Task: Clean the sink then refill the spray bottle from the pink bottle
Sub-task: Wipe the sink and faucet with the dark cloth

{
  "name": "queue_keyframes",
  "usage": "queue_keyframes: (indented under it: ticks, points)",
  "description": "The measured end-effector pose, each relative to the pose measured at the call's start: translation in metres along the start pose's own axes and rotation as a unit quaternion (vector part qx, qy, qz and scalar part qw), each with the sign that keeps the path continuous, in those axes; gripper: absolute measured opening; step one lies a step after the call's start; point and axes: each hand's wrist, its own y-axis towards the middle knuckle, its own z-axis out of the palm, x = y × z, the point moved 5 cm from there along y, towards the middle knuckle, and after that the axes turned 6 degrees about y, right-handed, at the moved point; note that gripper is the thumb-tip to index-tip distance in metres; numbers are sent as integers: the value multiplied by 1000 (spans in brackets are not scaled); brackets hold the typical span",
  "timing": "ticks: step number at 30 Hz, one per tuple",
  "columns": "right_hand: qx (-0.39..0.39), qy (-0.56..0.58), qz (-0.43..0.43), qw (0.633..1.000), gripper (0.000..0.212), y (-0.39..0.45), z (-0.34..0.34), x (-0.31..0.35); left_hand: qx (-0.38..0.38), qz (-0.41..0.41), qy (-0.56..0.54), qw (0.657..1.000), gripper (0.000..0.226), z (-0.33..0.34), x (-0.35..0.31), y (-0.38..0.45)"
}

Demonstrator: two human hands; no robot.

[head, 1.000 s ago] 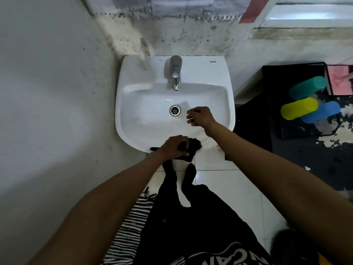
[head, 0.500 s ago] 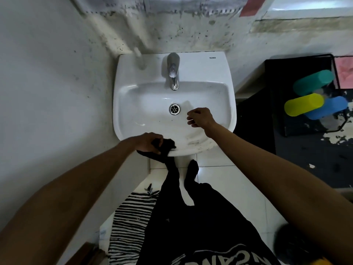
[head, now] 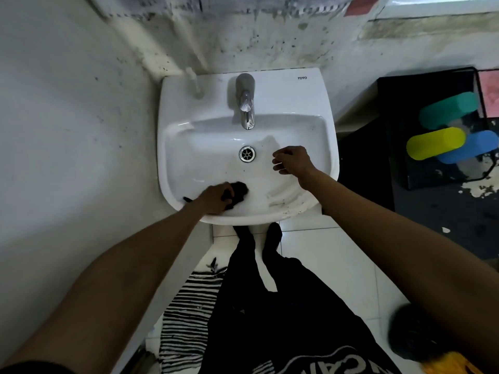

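A white wall-hung sink [head: 286,93] with a chrome tap [head: 245,103] and a round drain [head: 247,153] is straight ahead. My left hand [head: 216,198] grips a black cloth [head: 239,190] and presses it on the near left slope of the basin. My right hand [head: 293,159] hovers over the right side of the basin with fingers loosely curled and holds nothing. Brown streaks [head: 280,202] mark the near right rim. A clear spray bottle [head: 193,83] stands blurred on the sink's back left corner. No pink bottle shows.
A plain wall [head: 67,130] closes the left side. At right, a dark stand [head: 437,125] carries green, yellow and blue cylinders [head: 436,143]. White floor tiles [head: 324,252] lie below the sink, with a striped cloth [head: 186,319] by my legs.
My left hand moved the black cloth from the sink's front rim leftward, then into the basin's near left side. My right hand stayed over the basin.
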Motion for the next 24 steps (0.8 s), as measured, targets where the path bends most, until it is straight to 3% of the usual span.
queue_keyframes:
  ticks: [7, 11, 14, 17, 21, 24]
  points:
    - [11, 5, 13, 1000, 25, -5, 6, -5, 98, 62, -164, 980, 26, 23, -73, -2]
    - [38, -3, 22, 999, 18, -8, 9, -5, 134, 82, -283, 946, 18, 17, -80, -10]
    - [23, -17, 4, 1000, 13, -5, 4, -2, 75, 39, -422, 903, 16, 4, -75, -12]
    - [2, -21, 15, 1000, 36, -4, -3, 2, 17, -12, -565, 825, 23, -5, -65, -10]
    - [137, -20, 138, 981, 75, -21, 13, -4, 19, -27, -654, 755, 43, -12, -63, -6]
    - [210, 86, 179, 957, 65, -31, 31, -13, 11, 9, -701, 713, 36, -14, -71, -2]
